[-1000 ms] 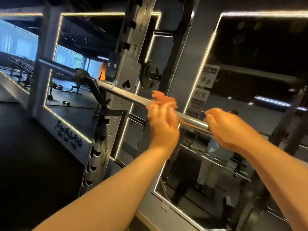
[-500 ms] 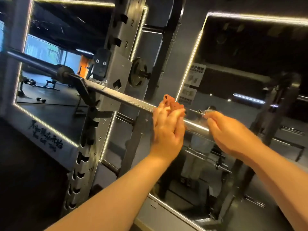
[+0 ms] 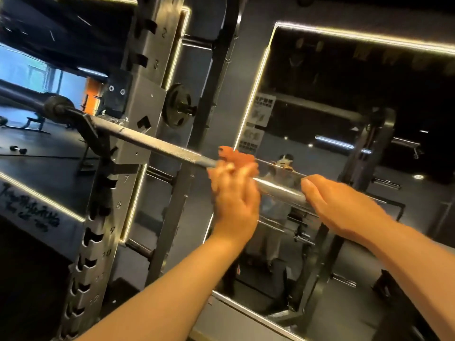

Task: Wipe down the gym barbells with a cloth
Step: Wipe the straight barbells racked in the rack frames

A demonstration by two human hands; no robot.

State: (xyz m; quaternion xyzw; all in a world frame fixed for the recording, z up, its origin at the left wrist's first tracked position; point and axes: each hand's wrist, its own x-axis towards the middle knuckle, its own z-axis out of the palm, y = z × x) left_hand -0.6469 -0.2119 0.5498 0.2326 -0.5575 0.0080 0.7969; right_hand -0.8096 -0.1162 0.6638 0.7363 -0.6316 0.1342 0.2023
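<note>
A steel barbell lies across the hooks of a grey rack and runs from upper left to centre right. My left hand grips an orange cloth wrapped over the bar near its middle; the cloth sticks out above my fingers. Just to the right, my right hand holds the smooth shiny stretch of bar, fingers curled over its top. The bar's right end is hidden behind that hand and arm.
The rack's numbered upright stands left of my hands, with a black J-hook under the bar. A small weight plate hangs on a peg behind. Lit wall mirrors fill the background. A small dumbbell shows in the left mirror.
My left hand with the cloth has slid slightly along the bar while the view shifted right and down. My right hand keeps its hold on the bar.
</note>
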